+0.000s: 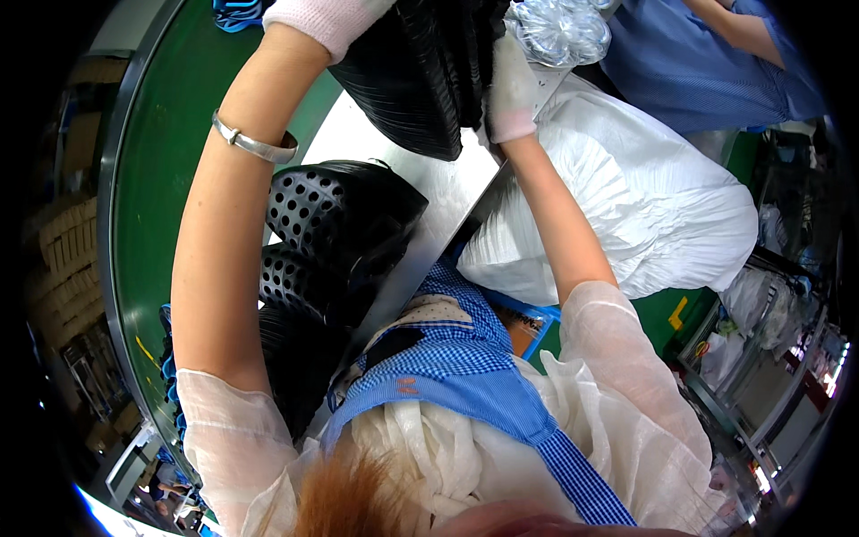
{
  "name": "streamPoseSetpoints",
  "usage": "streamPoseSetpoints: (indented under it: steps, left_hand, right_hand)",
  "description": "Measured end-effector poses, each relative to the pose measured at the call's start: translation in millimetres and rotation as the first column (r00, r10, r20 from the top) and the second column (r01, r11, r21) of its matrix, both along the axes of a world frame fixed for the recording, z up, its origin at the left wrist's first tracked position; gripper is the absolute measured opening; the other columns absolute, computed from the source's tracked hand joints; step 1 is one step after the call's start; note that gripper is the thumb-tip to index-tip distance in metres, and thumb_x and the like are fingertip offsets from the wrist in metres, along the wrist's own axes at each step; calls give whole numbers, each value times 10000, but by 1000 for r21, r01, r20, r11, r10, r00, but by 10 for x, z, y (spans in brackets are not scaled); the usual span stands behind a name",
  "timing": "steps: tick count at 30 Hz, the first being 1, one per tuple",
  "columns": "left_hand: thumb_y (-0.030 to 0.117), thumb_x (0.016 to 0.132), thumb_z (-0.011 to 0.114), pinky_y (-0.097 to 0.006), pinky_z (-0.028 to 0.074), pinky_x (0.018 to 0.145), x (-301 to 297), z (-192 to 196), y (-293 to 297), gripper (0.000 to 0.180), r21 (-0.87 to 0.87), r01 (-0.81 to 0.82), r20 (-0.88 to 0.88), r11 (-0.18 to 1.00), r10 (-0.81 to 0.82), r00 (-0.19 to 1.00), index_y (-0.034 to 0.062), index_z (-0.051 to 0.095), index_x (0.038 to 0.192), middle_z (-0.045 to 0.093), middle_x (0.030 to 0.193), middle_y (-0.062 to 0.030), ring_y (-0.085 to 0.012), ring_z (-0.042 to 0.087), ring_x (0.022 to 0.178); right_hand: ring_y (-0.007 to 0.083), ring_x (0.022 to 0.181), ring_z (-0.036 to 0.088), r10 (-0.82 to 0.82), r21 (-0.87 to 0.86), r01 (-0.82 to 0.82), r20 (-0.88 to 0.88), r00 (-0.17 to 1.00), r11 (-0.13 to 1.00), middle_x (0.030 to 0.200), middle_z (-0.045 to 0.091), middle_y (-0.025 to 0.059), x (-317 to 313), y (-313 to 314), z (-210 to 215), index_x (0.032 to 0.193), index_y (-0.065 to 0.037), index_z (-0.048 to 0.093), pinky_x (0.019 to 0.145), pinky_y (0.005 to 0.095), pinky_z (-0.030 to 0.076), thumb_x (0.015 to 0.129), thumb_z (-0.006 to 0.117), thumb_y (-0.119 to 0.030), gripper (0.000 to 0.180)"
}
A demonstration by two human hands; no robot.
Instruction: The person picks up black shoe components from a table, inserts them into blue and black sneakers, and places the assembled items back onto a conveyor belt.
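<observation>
A large bundle of glossy black ribbed plastic pieces is tilted at the top of the view, between my two gloved hands. My left hand, in a pale pink and white knit glove, grips its upper left side; the fingers run out of the frame. On the right side, my right hand in a white glove with a pink cuff holds the bundle, its fingertips partly hidden. Below my left hand, black plastic pieces with rows of round holes lie stacked beside the metal work surface.
A green conveyor belt runs along the left, with blue and black items at its far end. A big white sack stands at right, below clear plastic bags. Another person in blue clothing is at the upper right.
</observation>
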State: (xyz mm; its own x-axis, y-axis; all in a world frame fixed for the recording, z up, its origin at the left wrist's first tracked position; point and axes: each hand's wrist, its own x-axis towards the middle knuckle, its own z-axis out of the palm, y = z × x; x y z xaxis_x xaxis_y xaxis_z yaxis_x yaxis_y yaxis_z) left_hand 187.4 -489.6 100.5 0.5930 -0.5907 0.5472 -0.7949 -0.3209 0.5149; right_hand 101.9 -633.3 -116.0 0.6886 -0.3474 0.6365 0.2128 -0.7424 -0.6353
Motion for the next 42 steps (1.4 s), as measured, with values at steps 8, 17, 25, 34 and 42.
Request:
streamPoseSetpoints:
  steps: [8, 17, 25, 34, 42]
  left_hand:
    - [224, 938, 556, -356, 394, 1037, -139, 160, 250, 429, 42, -24, 77, 999, 21, 997, 15, 513, 1310, 571, 1268, -179, -286, 538, 1197]
    - [246, 943, 551, -377, 400, 1026, -293, 466, 573, 427, 119, -103, 48, 988, 98, 994, 52, 518, 1322, 569, 1263, -188, -315, 541, 1182]
    - [250, 985, 409, -341, 362, 1069, -526, 746, 1513, 469, 183, -101, -11, 978, 105, 994, -26, 474, 1358, 523, 1353, -164, -245, 488, 1261]
    - [222, 990, 457, -353, 356, 1073, -1309, 833, 2690, 444, 272, -432, -135, 860, 479, 867, -5, 469, 1371, 508, 1374, -148, -247, 471, 1286]
    - [179, 1005, 433, -355, 351, 1074, -2394, 487, 3804, 446, 191, -753, -321, 629, 765, 558, -5, 410, 1411, 464, 1413, -143, -253, 459, 1291]
  right_hand:
    - [308, 1092, 592, 69, 517, -66, 14, 998, 854, 1204, 598, 214, -235, 182, 194, 1276, 32, 524, 933, 342, 452, 970, 446, -197, 390]
    - [315, 1163, 554, 8, 500, 36, -86, 996, 865, 1258, 572, 205, -409, 217, 258, 1308, 19, 493, 990, 358, 412, 979, 417, -206, 405]
    - [311, 1178, 541, 19, 509, 34, -99, 995, 860, 1261, 568, 206, -421, 200, 233, 1310, 24, 489, 998, 354, 402, 977, 410, -199, 408]
    - [294, 1161, 547, -14, 408, 47, -82, 997, 912, 1256, 566, 200, -450, 229, 304, 1298, 39, 495, 1003, 347, 400, 988, 408, -186, 393]
    - [275, 1193, 518, 2, 505, 34, -72, 997, 862, 1288, 541, 186, -463, 177, 284, 1301, 53, 481, 1036, 338, 372, 997, 394, -190, 398]
